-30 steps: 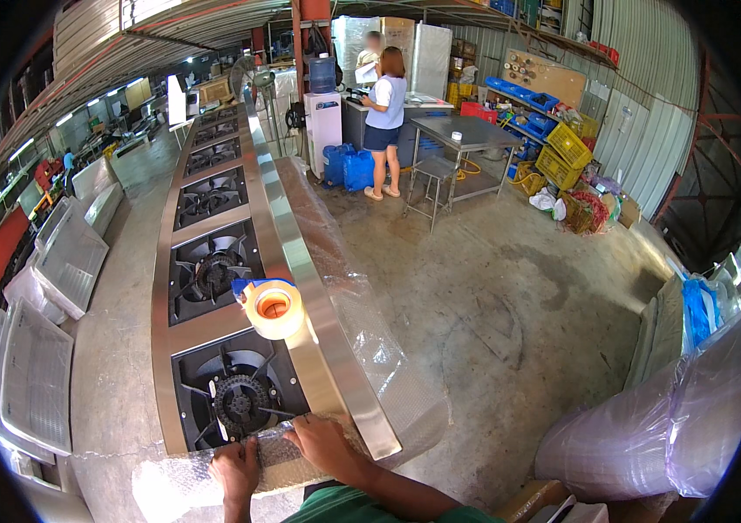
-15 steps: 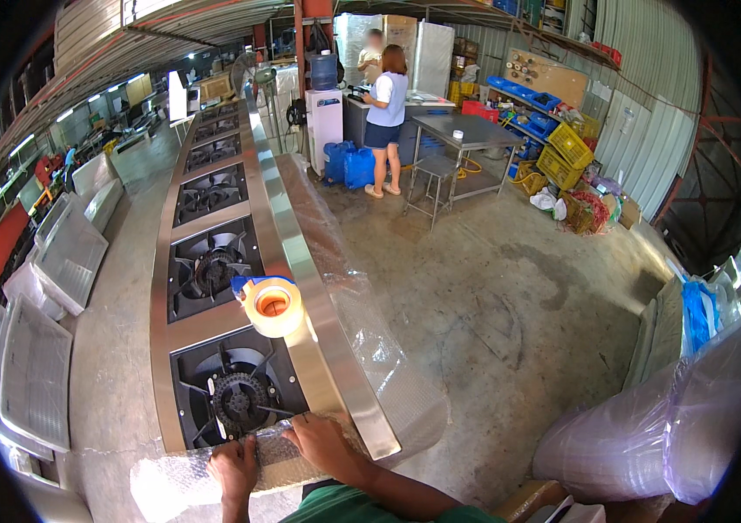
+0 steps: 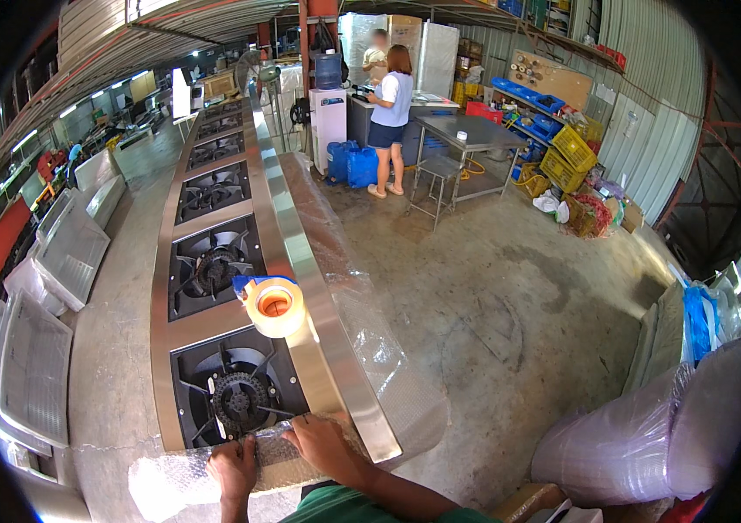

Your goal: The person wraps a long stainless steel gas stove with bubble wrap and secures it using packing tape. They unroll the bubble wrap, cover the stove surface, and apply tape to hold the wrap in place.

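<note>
A long stainless-steel gas range with several black burners runs away from me. Clear bubble wrap is folded over its near end. My left hand is closed on the wrap at the range's near edge, thumb on top. To its right, my right hand grips the same wrap with curled fingers, beside the nearest burner. A large tape roll with a blue piece at its side stands on the steel between the two nearest burners. The undersides of both hands' grips are hidden.
More bubble wrap trails along the range's right side to the floor. Big wrapped rolls lie at the right. Plastic-covered panels lean at the left. Beyond, two people stand near a steel table with a stool.
</note>
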A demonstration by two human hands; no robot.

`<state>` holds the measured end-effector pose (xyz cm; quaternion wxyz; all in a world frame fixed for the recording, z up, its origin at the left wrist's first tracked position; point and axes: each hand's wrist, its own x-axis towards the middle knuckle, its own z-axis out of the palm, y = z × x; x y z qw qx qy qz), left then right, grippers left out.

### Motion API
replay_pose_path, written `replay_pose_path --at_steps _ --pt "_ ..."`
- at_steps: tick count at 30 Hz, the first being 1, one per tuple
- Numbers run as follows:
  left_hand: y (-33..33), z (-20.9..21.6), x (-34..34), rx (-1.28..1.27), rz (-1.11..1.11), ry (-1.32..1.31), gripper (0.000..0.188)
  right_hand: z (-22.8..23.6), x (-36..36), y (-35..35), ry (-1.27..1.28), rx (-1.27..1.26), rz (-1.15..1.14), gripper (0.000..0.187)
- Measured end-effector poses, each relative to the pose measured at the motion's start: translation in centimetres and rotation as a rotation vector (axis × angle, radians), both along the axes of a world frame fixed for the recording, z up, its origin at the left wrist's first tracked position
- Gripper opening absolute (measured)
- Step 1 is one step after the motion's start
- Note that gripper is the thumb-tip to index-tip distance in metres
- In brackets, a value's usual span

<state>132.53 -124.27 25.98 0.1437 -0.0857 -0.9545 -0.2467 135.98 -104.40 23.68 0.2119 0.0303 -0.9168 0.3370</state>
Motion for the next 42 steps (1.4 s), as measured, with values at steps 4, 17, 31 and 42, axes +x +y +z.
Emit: replay_pose_path --at_steps 4,17,31,42 --pt "-0.2 -0.4 -0.1 -0.013 0.009 -0.001 0.047 -0.2 0.0 -0.1 -0.015 0.011 0.0 0.03" --pt "0.2 0.4 0.0 -0.036 0.023 -0.049 0.046 -0.4 -0.1 -0.1 -0.015 0.032 -0.016 0.034" --pt "0.1 0.8 0.0 -0.102 0.026 -0.112 0.043 -0.4 -0.1 -0.3 -0.043 0.088 -0.03 0.035" --pt "0.5 1.8 -0.3 -0.185 0.041 -0.259 0.048 -0.5 -0.3 -0.2 -0.048 0.015 0.0 0.035"
